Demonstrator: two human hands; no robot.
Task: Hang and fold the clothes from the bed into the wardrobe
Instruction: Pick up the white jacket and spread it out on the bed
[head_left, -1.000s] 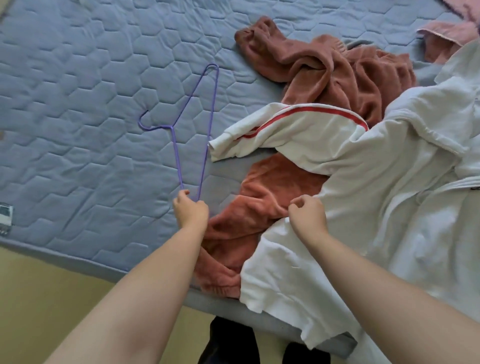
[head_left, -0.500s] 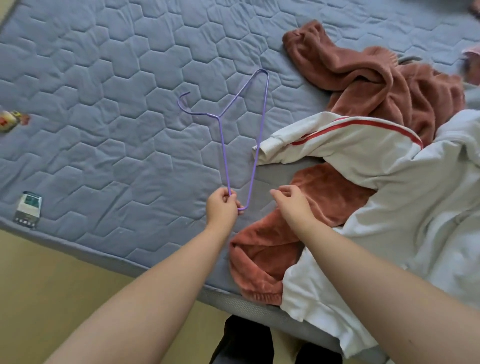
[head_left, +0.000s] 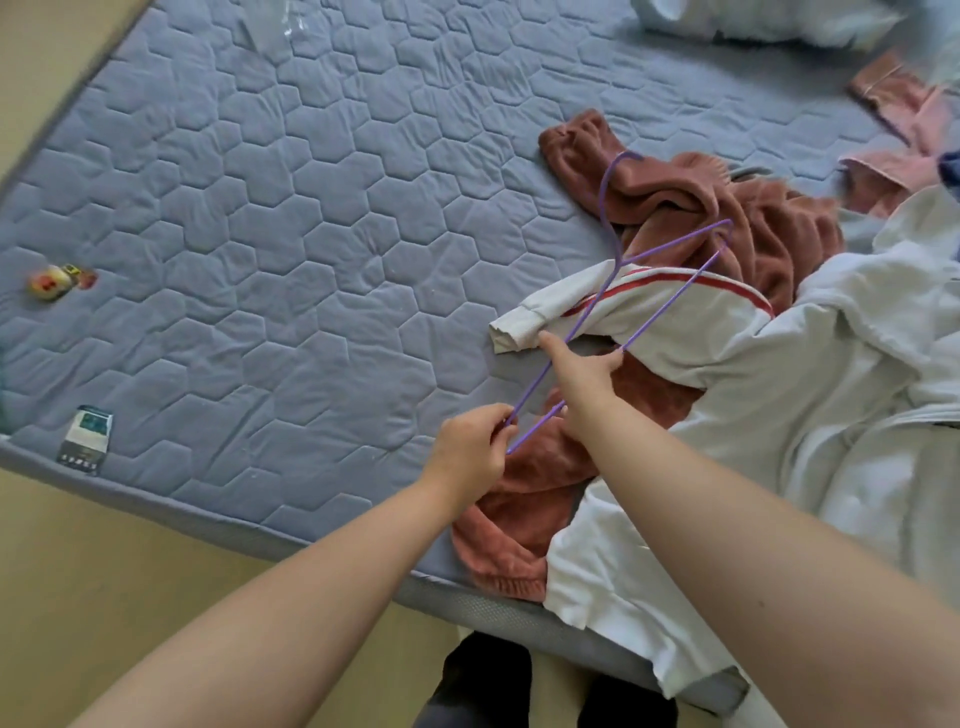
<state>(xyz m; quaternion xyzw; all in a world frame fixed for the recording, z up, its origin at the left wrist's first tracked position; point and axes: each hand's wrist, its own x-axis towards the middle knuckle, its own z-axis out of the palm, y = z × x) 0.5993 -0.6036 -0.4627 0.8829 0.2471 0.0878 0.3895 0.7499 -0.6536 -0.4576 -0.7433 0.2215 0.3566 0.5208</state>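
Surface: bed (head_left: 311, 208) with blue-grey quilted cover; yellowish floor (head_left: 104, 571) beside it.
Change, hanger: 0.5 s ago the purple hanger (head_left: 675, 296) was over bare quilt, left of the clothes, hook pointing left. Now it is swung to the right and lies over the clothes, hook pointing away from the person.
Change, R hand: before it was just beside the hanger; now it is between the two wires.
L hand (head_left: 467, 441): fingers curled, it pinches the near corner of the hanger, same grip as before.
R hand (head_left: 582, 379): fingers spread wide, not curled; one tip touches the left wire, another tip the right wire.
Hanger pos.: held above the bed; far end over the red top (head_left: 675, 197), middle crossing the white top (head_left: 779, 395) at its red-striped sleeve.
Clothes: red top and white top in a heap at the right side of the bed, part hanging over the edge; pink cloth (head_left: 883, 171) further back.
Other: packet (head_left: 85, 434) near the bed edge, small toy (head_left: 52, 282) at far left.
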